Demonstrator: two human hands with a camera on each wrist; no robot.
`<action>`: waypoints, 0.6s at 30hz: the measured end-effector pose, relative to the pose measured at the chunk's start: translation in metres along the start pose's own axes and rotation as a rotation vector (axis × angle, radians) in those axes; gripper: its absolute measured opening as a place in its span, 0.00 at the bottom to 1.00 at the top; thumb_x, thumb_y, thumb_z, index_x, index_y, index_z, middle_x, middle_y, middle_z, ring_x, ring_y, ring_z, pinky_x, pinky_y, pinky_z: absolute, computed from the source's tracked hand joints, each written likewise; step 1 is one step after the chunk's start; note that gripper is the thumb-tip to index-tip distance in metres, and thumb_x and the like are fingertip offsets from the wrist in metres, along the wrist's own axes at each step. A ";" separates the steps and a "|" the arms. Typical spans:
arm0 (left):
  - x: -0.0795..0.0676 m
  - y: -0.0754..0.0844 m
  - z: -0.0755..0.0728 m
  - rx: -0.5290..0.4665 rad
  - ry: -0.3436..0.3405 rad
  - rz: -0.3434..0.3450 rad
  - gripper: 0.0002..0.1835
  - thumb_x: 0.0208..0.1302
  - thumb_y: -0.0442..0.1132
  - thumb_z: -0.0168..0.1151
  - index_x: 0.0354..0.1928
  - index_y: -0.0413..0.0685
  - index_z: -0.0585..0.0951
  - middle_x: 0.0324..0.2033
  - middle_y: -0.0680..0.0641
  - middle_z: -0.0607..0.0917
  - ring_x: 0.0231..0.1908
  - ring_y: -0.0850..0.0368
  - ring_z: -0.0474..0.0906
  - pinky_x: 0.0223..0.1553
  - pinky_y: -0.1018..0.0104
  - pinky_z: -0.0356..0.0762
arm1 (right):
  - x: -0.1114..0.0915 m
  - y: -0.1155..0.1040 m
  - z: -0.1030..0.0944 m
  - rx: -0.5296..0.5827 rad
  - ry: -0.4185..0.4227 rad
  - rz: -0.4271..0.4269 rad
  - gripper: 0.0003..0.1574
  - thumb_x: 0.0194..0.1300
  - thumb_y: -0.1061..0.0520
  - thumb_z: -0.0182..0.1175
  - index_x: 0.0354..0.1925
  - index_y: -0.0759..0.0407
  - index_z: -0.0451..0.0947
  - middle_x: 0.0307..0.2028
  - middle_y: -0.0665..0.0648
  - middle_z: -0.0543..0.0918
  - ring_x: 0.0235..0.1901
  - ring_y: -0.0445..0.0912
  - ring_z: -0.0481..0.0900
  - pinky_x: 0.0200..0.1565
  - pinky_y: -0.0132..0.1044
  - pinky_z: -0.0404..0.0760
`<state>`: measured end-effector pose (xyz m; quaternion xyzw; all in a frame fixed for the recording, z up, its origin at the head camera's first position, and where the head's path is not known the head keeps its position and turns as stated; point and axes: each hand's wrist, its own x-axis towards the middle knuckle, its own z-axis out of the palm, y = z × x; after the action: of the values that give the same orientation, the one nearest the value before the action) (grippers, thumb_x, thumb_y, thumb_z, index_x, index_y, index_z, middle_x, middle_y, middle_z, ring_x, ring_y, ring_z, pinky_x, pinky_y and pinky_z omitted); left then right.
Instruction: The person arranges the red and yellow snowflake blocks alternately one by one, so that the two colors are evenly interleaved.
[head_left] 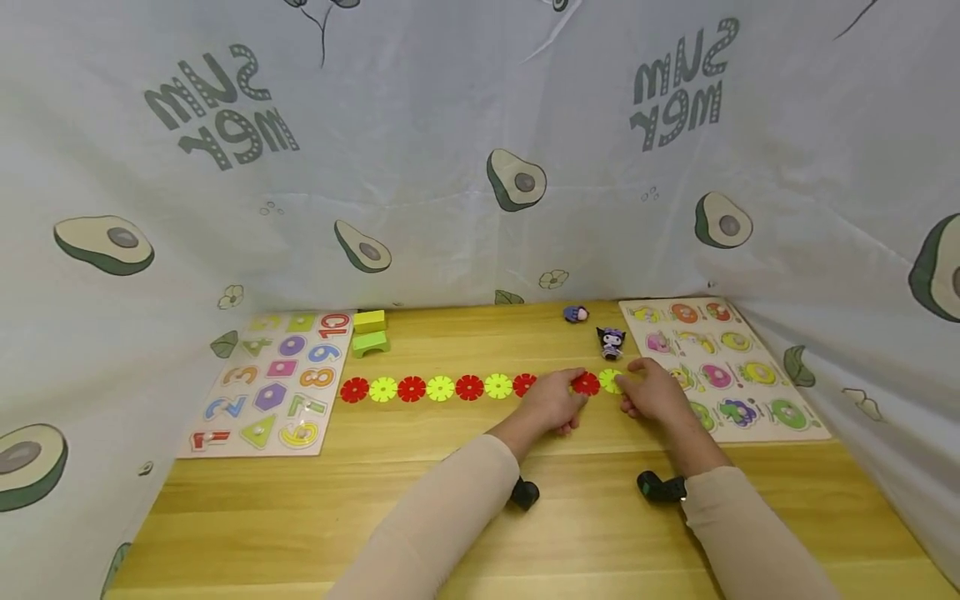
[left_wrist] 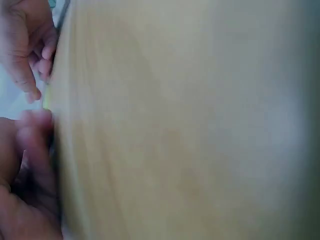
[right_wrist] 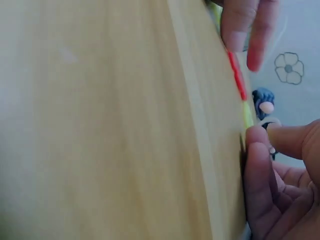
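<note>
A row of notched plastic flower discs, alternating red and yellow, lies across the table. My left hand [head_left: 551, 402] is at a red disc [head_left: 587, 383] near the row's right end, its index finger reaching along the top edge and its thumb below. Part of the row is hidden behind this hand. At the end, my right hand [head_left: 656, 392] pinches the outer edge of a yellow disc [head_left: 611, 381] between thumb and finger. In the right wrist view, the red disc [right_wrist: 237, 77] and yellow disc [right_wrist: 247, 114] appear edge-on, lined up between both hands.
A number puzzle board [head_left: 333, 400] lies left, a fruit puzzle board [head_left: 780, 375] right beyond my right hand. Yellow [head_left: 369, 322] and green blocks [head_left: 371, 343] stand back left. A black-and-white figurine [head_left: 611, 342] and small blue figurine [head_left: 576, 313] sit behind the row. A patterned curtain [head_left: 450, 167] encloses the table.
</note>
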<state>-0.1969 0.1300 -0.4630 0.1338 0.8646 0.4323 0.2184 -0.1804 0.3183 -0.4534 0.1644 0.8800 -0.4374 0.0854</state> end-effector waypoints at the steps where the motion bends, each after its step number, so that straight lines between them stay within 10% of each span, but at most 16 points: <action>1: -0.004 0.000 0.000 -0.006 0.001 0.018 0.28 0.64 0.45 0.58 0.65 0.71 0.65 0.09 0.49 0.77 0.07 0.57 0.71 0.10 0.67 0.73 | -0.002 0.000 -0.001 0.016 0.000 -0.003 0.30 0.70 0.49 0.49 0.61 0.64 0.55 0.24 0.59 0.80 0.21 0.46 0.80 0.26 0.37 0.81; 9: -0.062 -0.015 -0.015 0.067 0.038 0.191 0.23 0.64 0.47 0.58 0.62 0.63 0.71 0.14 0.55 0.78 0.12 0.61 0.73 0.16 0.67 0.73 | -0.034 0.005 -0.021 -0.190 0.055 -0.148 0.32 0.70 0.46 0.48 0.63 0.64 0.57 0.30 0.59 0.78 0.24 0.47 0.77 0.26 0.36 0.77; 18: -0.111 -0.077 -0.109 0.450 0.428 0.270 0.23 0.63 0.48 0.59 0.59 0.53 0.74 0.36 0.53 0.81 0.34 0.58 0.74 0.36 0.64 0.76 | -0.066 -0.015 -0.050 -0.542 0.307 -0.395 0.30 0.64 0.46 0.56 0.57 0.64 0.68 0.42 0.70 0.77 0.37 0.62 0.75 0.32 0.54 0.76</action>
<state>-0.1577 -0.0372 -0.4380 0.1983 0.9390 0.2740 -0.0622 -0.1243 0.3356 -0.3932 0.0267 0.9812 -0.1668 -0.0932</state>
